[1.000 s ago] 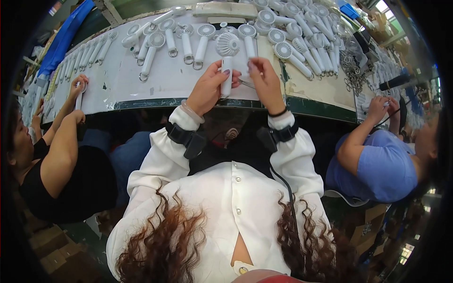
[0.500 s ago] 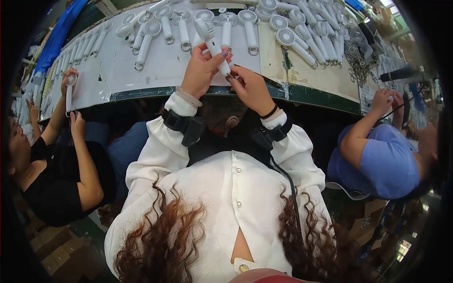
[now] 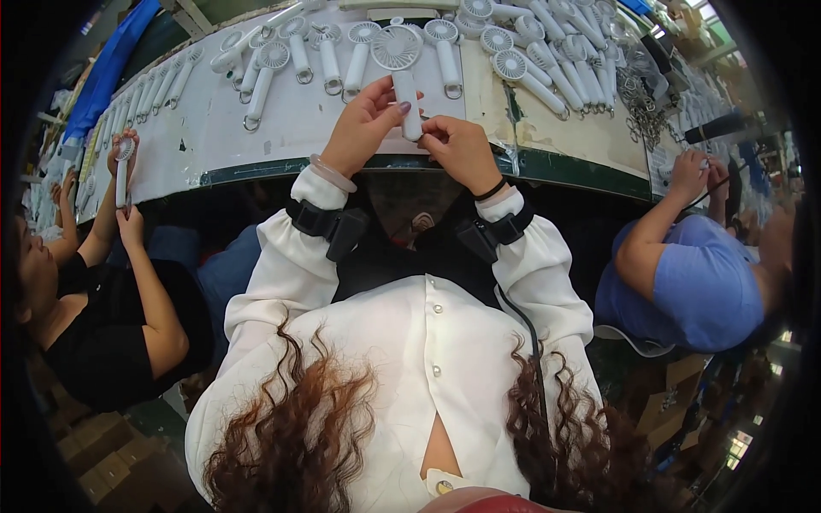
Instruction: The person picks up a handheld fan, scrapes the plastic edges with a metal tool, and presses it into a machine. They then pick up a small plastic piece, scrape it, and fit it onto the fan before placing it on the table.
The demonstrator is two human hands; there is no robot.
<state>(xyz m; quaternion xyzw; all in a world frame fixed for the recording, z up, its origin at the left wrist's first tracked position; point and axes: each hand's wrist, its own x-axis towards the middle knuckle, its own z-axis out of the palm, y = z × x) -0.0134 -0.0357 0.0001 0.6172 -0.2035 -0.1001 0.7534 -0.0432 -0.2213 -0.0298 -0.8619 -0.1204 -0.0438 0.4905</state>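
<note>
A white handheld fan (image 3: 397, 49) is upright above the table's near edge, its round grille turned toward me. My left hand (image 3: 361, 126) is closed around the handle, with the thumb across its front. At the handle's bottom end, my right hand (image 3: 463, 152) has its fingers pinched together beside the fan. Whatever those fingertips grip is too small to make out. Just beyond my hands, more white fans (image 3: 330, 64) with metal rings on their handle ends lie in a row.
A pile of white fans (image 3: 564, 64) fills the back right of the table (image 3: 299, 141), with metal rings or chains (image 3: 647, 115) beside it. At left, a co-worker's hands (image 3: 128, 184) hold another fan. A second co-worker in blue (image 3: 693, 282) sits at right.
The fan has swung from a tilted, side-on pose to upright, so its grille now faces me. My right hand has moved slightly right and stays by the handle's lower end.
</note>
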